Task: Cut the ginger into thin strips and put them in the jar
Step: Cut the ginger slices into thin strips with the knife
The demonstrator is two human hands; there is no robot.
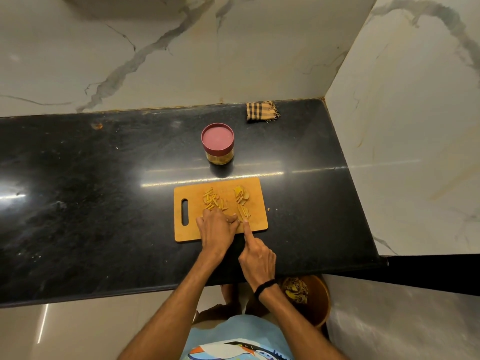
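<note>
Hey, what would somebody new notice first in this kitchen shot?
The wooden board on the black counter bears two heaps of cut ginger, with the left hand and right hand at its near edge. Just behind it stands a jar with its red lid on; a checked cloth lies by the back wall.

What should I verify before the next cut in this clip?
1. ginger strips and slices lying on the cutting board: ok.
2. left hand steadying a piece: cannot tell, its curled fingers hide what is under them.
3. right hand grip on a knife: cannot tell, index finger extended, no blade plainly visible.
4. jar ready for strips: not ok, its lid is on.
5. board lying fully on the counter: ok.
</note>
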